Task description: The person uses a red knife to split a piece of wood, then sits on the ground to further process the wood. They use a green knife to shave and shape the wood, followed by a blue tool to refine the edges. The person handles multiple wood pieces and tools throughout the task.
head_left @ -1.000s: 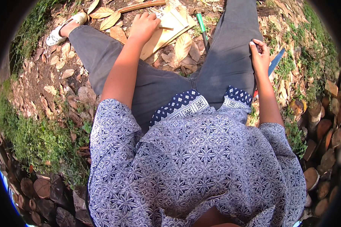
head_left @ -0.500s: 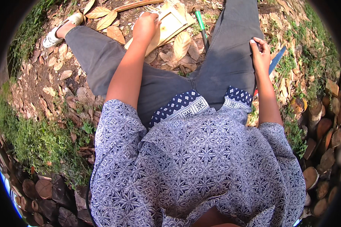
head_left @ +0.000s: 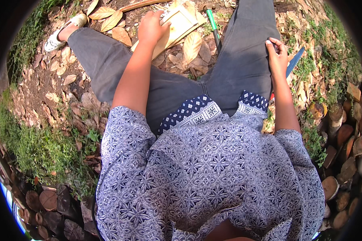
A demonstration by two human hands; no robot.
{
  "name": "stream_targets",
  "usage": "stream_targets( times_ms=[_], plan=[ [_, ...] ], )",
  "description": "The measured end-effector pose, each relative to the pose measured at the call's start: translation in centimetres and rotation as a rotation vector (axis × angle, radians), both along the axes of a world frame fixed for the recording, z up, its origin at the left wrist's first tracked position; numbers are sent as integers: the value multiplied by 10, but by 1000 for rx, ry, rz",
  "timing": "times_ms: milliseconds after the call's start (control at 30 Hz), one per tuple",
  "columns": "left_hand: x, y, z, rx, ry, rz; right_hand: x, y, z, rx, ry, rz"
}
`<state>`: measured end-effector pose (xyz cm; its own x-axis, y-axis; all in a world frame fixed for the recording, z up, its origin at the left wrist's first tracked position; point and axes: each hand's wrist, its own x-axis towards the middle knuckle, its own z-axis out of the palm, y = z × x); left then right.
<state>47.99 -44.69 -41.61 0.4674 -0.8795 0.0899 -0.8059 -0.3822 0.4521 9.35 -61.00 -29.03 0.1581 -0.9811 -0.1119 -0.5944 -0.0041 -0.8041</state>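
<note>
My left hand (head_left: 152, 28) is over the left part of a pale wooden board (head_left: 165, 45), its thumb and fingers apart. On the board's right half lies a small light wooden frame (head_left: 183, 23), just beside that hand. My right hand (head_left: 277, 53) rests against the side of my right thigh, fingers curled in with the thumb close to them. A small dark bit shows at its fingertips, too small to name. Just beyond this hand, a flat blue strip (head_left: 295, 61) slants out over the leaves; the rest of it is hidden.
A hammer (head_left: 213, 25) with a green and black handle lies between the board and my right leg. Above the board is a long curved strip of wood (head_left: 142, 5). Dry leaves (head_left: 193, 47) cover the ground. Stacked cut logs (head_left: 330, 188) stand at the lower right and lower left.
My left hand's fingers have spread from a closed shape, and the hand has shifted slightly left over the board. My right hand stays on the thigh.
</note>
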Motion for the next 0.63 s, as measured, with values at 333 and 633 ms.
stream_targets(
  times_ms=[333,633],
  plan=[
    [38,47,-3,210,389,74,1,-1,0,11,-40,6],
    [27,40,-7,69,426,115,-2,-1,-2,1,-42,44]
  ],
)
